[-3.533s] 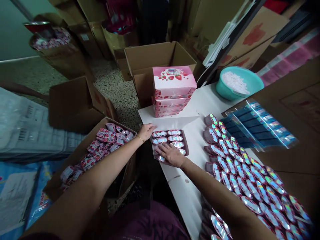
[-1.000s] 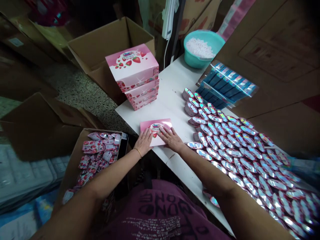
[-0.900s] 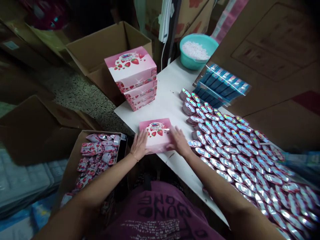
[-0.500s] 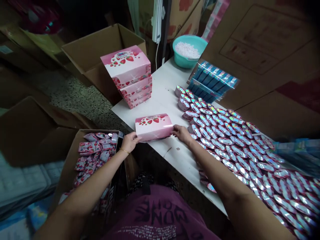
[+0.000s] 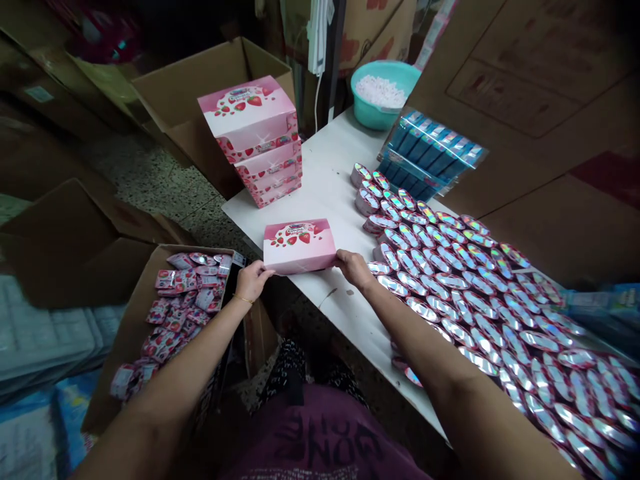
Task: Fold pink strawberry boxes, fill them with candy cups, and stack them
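Note:
A pink and white strawberry-print carton (image 5: 299,247) lies at the front edge of the white table (image 5: 327,183). My left hand (image 5: 251,280) pinches its near left corner, fingers closed. At its right end, my right hand (image 5: 354,267) grips the near corner with thumb and fingers. The top of the carton looks flat and closed. Behind it rises a stack of matching cartons (image 5: 257,143). To the right, many small packs with shiny oval tops (image 5: 440,260) stand in tight rows.
An open cardboard box (image 5: 135,320) of small pink packets is at lower left. Another open box (image 5: 187,87) stands behind the stack. A turquoise bowl (image 5: 373,119) of white pieces and blue packs in clear wrap (image 5: 425,157) sit toward the back. Large cartons (image 5: 545,113) line the right.
The carton's bulged lid has flattened, its edges now sharper. Both hands keep hold of its near corners. The whole view has shifted slightly.

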Action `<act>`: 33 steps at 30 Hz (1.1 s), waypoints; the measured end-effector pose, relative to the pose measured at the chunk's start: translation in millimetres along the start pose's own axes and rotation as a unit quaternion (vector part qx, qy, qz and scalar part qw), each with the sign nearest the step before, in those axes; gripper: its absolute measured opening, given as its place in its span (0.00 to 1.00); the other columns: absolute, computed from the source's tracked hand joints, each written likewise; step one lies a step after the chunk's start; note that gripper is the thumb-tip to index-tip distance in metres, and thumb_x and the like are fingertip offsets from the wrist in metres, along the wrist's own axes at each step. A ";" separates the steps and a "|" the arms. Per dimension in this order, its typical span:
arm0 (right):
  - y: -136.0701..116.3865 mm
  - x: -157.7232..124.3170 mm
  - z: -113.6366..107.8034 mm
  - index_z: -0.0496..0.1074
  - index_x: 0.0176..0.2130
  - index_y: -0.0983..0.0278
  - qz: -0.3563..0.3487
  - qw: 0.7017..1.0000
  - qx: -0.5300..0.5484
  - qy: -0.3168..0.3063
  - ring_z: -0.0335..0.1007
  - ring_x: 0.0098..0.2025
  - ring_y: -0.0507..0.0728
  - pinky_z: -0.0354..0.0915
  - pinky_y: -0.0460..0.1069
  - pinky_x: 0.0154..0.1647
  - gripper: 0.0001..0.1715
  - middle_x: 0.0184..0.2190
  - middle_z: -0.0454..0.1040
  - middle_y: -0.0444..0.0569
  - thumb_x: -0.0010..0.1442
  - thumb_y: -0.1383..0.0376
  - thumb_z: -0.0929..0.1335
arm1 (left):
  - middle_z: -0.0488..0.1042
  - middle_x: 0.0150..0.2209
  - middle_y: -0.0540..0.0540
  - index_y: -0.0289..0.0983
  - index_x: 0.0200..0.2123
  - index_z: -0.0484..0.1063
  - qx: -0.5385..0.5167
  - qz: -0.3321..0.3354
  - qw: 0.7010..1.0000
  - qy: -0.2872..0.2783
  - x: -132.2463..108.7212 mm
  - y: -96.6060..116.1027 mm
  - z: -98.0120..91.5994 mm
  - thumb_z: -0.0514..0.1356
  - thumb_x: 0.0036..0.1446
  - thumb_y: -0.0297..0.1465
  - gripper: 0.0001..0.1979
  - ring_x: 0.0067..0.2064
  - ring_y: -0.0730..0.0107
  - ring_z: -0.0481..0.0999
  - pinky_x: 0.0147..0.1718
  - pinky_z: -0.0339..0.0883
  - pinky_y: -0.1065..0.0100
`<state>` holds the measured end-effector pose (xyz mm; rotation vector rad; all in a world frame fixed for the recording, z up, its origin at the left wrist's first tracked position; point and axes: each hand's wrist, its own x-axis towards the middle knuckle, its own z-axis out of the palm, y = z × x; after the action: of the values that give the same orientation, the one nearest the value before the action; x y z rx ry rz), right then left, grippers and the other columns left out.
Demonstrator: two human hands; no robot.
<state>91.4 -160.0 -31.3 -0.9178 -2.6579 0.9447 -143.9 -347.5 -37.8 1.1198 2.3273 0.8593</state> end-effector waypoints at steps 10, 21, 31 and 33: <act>3.5 1.5 4.6 0.68 0.29 0.61 0.000 0.999 0.036 0.028 0.69 0.30 0.53 0.60 0.45 0.31 0.06 0.28 0.75 0.45 0.55 0.68 0.63 | 0.73 0.24 0.49 0.37 0.24 0.68 0.019 0.025 0.999 0.041 -0.2 7.2 -0.7 0.56 0.50 0.39 0.11 0.28 0.70 0.71 0.30 0.62 0.71; 15.3 -5.7 11.9 0.69 0.29 0.62 -0.065 0.996 0.050 0.022 0.67 0.33 0.53 0.60 0.45 0.36 0.11 0.31 0.71 0.47 0.59 0.61 0.61 | 0.72 0.29 0.48 0.37 0.26 0.69 0.048 0.097 0.993 0.041 -9.3 0.9 1.1 0.56 0.51 0.35 0.08 0.32 0.69 0.71 0.34 0.62 0.70; 17.0 -1.0 1.0 0.68 0.28 0.63 -0.022 0.998 0.052 -0.028 0.66 0.31 0.54 0.63 0.48 0.34 0.14 0.29 0.69 0.47 0.54 0.55 0.65 | 0.70 0.38 0.44 0.37 0.24 0.65 0.077 0.113 0.990 0.023 -10.1 -2.6 4.2 0.56 0.51 0.31 0.06 0.41 0.66 0.70 0.40 0.64 0.67; 4.9 -4.5 -7.1 0.68 0.37 0.65 -0.019 1.000 0.002 0.023 0.66 0.36 0.57 0.63 0.51 0.38 0.18 0.35 0.70 0.52 0.54 0.53 0.65 | 0.68 0.44 0.41 0.36 0.29 0.66 0.087 0.099 0.990 0.052 -12.4 2.9 3.2 0.60 0.48 0.33 0.08 0.46 0.62 0.69 0.44 0.63 0.64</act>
<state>99.9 -156.1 -28.6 -0.8748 -2.6244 0.9091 -133.1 -354.9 -36.9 1.4302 2.4449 0.8113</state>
